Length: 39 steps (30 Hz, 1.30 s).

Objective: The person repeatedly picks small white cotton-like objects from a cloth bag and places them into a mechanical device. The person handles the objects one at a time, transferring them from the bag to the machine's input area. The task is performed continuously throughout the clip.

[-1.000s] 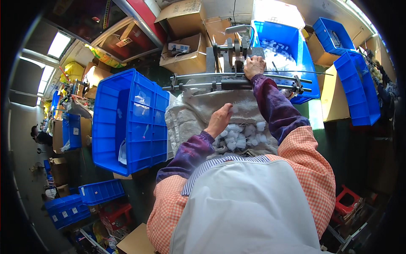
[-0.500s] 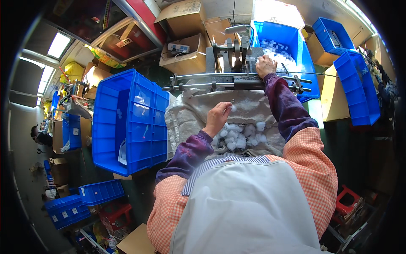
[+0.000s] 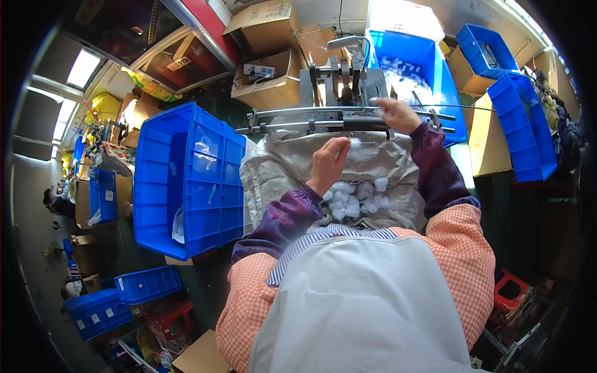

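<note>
A small wire brush with white bristles and a looped wire end is pinched in the fingers of my left hand, in front of the machine's rails. My right hand is over the right part of the rails, its fingers stretched out and apart; a pale patch at one fingertip is too small to make out. Behind the rails stands a grey bench machine with upright discs. Below my hands, a pile of similar white-tufted brushes lies on a pale cloth in front of me.
A blue bin with many small white pieces stands right of the machine. To the left, a large blue crate lies on its side. Cardboard boxes stand behind on the left, and more blue crates are at the right.
My right hand has come off the machine top, moving toward me, its fingers now spread. My left hand has shifted slightly right and up with the brush.
</note>
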Available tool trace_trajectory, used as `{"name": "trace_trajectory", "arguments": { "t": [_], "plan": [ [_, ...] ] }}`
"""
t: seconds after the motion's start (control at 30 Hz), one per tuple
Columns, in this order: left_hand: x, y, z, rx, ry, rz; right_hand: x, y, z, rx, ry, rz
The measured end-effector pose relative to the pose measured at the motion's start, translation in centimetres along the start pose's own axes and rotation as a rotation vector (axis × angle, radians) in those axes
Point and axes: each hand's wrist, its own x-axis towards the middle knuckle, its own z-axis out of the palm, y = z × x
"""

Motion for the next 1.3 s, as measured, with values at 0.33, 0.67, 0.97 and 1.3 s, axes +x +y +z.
{"name": "trace_trajectory", "arguments": {
  "t": [0.33, 0.67, 0.97, 1.3],
  "plan": [
    [-1.8, -0.2, -0.8, 0.238, -0.300, -0.295, 5.4, 2.8, 4.0, -0.338, 0.470, 0.086],
    [-5.1, -1.7, -0.4, 0.235, -0.338, -0.189, 8.7, 4.8, 5.1, -0.520, 0.388, 0.148],
    [-5.2, -2.0, -0.4, 0.252, -0.373, -0.181, 9.4, 4.9, 5.1, -0.480, 0.326, 0.242],
    [-5.7, -3.2, -0.1, 0.168, -0.304, -0.150, 6.8, 4.6, 4.4, -0.586, 0.398, 0.356]
  ]
}}
